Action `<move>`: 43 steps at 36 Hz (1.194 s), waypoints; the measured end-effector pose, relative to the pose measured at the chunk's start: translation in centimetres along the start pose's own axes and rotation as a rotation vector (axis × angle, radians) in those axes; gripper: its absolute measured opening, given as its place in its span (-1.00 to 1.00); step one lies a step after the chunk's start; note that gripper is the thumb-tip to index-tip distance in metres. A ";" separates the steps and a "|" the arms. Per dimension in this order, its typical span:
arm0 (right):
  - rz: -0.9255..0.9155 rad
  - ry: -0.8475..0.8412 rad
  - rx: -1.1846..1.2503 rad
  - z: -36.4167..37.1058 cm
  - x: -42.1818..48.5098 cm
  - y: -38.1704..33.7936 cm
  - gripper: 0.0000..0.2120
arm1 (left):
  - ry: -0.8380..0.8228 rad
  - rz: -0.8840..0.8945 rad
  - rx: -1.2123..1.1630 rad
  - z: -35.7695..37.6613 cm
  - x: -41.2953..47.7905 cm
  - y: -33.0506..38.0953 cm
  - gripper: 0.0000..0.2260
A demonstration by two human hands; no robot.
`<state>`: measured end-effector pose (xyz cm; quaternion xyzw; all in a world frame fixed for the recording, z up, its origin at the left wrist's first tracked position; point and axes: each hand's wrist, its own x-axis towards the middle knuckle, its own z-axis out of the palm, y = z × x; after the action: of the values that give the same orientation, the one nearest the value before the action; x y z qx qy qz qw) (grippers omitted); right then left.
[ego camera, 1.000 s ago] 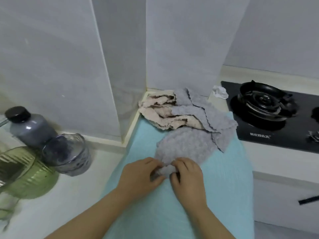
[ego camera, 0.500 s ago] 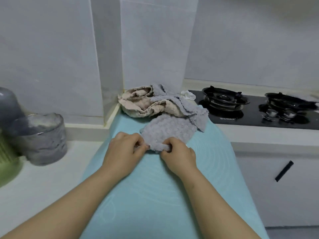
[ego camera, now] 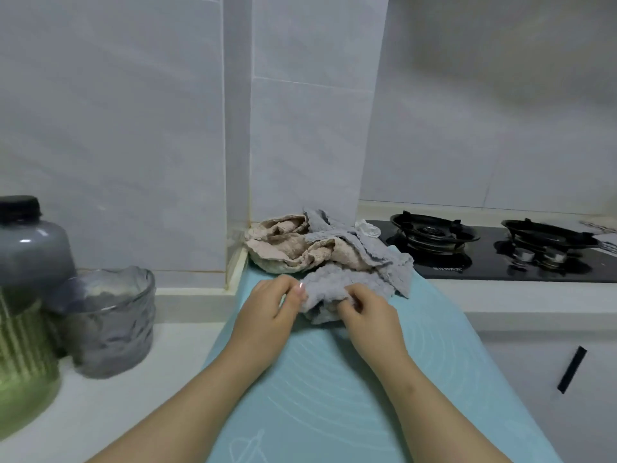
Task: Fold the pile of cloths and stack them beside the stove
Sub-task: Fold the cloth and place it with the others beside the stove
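Note:
A grey textured cloth [ego camera: 347,285] lies bunched on the light blue mat [ego camera: 334,379]. My left hand [ego camera: 270,312] pinches its left edge between thumb and fingers. My right hand [ego camera: 370,315] grips its near edge with curled fingers. Behind it sits a pile of cloths [ego camera: 300,245], beige ones with grey ones draped over, against the wall corner. The black gas stove [ego camera: 500,248] is to the right of the pile.
A ribbed glass jar [ego camera: 110,322], a grey bottle with black cap [ego camera: 30,242] and a green container [ego camera: 23,362] stand on the white counter at left. A crumpled white scrap [ego camera: 367,227] lies by the stove. A cabinet with a black handle [ego camera: 571,369] is lower right.
The grey cloth has been gathered and lifted at its near edge, now more bunched between both hands. The view has tilted up and shifted right, showing both burners.

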<state>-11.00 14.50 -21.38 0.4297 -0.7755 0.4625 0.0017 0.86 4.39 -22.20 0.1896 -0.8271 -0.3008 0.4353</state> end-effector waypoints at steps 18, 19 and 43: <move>0.239 -0.046 1.049 -1.5 0.4 -0.9 -0.84 | -0.052 -0.207 -0.087 -0.5 -0.2 0.6 -0.89; 0.223 -0.017 0.955 -1.3 0.4 -0.6 -0.83 | -0.003 -0.234 -0.120 -0.4 -0.2 0.8 -0.89; -0.035 -0.037 0.409 -0.2 0.1 -0.5 -0.84 | 0.241 -0.356 -0.890 -3.6 0.8 2.5 -0.85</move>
<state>-10.82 14.41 -20.88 0.4427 -0.6578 0.6024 -0.0918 3.25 4.59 -18.47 0.1572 -0.5169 -0.6706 0.5083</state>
